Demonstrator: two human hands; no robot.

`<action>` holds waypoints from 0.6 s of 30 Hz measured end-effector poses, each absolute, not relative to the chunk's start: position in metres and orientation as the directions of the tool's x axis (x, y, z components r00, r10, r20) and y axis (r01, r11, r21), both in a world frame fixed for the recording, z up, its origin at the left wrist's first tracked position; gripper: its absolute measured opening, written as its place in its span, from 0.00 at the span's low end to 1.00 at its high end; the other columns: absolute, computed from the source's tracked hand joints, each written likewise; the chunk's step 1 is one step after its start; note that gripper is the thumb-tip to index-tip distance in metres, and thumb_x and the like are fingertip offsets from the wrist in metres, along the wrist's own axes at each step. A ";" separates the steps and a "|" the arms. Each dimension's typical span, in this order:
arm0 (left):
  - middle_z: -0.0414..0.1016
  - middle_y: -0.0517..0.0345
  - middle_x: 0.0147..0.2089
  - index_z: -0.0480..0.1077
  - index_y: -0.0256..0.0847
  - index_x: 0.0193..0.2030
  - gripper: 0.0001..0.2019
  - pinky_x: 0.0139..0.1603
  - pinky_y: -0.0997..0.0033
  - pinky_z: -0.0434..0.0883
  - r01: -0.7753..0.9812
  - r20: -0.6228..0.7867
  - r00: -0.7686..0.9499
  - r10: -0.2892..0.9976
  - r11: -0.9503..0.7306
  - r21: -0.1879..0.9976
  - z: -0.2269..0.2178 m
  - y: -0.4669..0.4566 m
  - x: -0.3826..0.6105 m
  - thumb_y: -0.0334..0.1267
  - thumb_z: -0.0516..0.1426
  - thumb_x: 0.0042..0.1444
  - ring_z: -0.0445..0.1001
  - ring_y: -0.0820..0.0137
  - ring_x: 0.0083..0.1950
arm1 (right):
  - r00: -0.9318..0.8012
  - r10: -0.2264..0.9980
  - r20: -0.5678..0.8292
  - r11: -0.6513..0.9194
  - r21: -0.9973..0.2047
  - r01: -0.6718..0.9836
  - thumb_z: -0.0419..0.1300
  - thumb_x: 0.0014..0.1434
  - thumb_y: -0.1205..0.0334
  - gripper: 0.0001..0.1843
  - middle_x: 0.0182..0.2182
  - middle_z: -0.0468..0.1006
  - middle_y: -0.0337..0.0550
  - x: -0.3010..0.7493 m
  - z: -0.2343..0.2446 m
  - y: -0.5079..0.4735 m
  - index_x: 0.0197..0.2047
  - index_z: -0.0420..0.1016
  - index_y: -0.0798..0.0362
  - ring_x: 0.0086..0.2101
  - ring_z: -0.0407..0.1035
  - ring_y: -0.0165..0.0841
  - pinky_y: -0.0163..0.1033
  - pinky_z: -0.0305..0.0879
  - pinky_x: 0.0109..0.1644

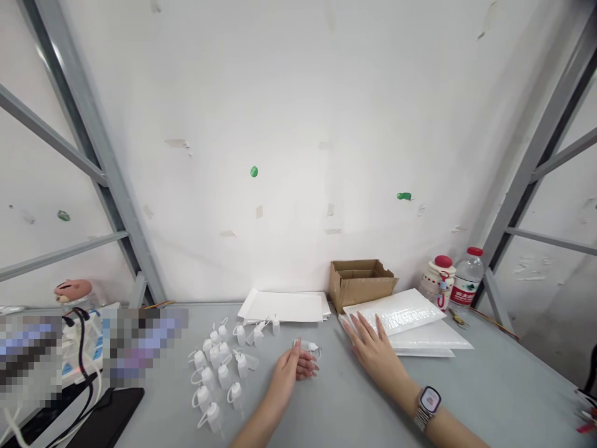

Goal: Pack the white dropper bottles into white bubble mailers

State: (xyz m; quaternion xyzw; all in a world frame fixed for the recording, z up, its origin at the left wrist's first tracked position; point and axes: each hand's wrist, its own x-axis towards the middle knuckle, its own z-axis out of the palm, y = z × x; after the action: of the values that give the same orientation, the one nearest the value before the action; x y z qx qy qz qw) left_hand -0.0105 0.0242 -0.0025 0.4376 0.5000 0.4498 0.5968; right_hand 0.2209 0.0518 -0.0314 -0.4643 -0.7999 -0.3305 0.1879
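My left hand [290, 370] is closed, its fingers curled and the thumb along the top. A small white squeeze bottle [308, 346] with a looped cap strap shows at the thumb, lying sideways in the grip; part of it is hidden. Flat on the near left edge of the white bubble mailers [410, 317] rests my right hand [373, 348], its fingers stretched out and apart. Several more squeeze bottles [224, 376], translucent with tethered caps, stand grouped left of my left hand.
At the wall lie flat white sheets or envelopes [284, 307], beside an open cardboard box [366, 289]. A red-topped jar [437, 283] and a water bottle [467, 277] stand back right. Cables [81, 354], a power strip [96, 342] and a black flat object [109, 417] occupy the left.
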 end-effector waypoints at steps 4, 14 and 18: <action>0.76 0.52 0.23 0.70 0.36 0.23 0.32 0.31 0.70 0.65 -0.095 -0.217 0.090 0.972 0.225 0.970 -0.001 0.024 -0.010 0.69 0.52 0.35 0.73 0.68 0.26 | -0.425 0.614 0.665 0.314 0.287 0.905 0.51 0.60 0.59 0.24 0.54 0.67 0.54 0.219 -0.020 0.060 0.59 0.59 0.54 0.56 0.57 0.45 0.59 0.46 0.59; 0.76 0.51 0.24 0.70 0.36 0.24 0.31 0.33 0.68 0.67 -0.115 -0.187 0.081 0.979 0.196 0.974 -0.004 0.024 -0.010 0.68 0.52 0.37 0.73 0.68 0.27 | -0.533 0.463 0.708 0.504 0.285 0.816 0.50 0.58 0.70 0.16 0.48 0.72 0.51 0.171 0.004 0.056 0.49 0.68 0.56 0.51 0.62 0.39 0.51 0.53 0.58; 0.76 0.51 0.24 0.69 0.37 0.24 0.31 0.33 0.68 0.67 -0.107 -0.190 0.071 0.979 0.197 0.975 -0.006 0.027 -0.011 0.69 0.51 0.37 0.73 0.68 0.27 | -0.573 0.565 0.594 0.472 0.337 0.815 0.52 0.56 0.71 0.15 0.48 0.72 0.53 0.139 -0.006 0.075 0.47 0.69 0.58 0.47 0.63 0.41 0.47 0.57 0.52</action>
State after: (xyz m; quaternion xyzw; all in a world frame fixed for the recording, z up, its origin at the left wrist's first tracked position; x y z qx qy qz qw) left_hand -0.0107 0.0269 -0.0060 0.4346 0.5015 0.4613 0.5889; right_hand 0.1394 0.0752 -0.0059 -0.4140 -0.8330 -0.3043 0.2052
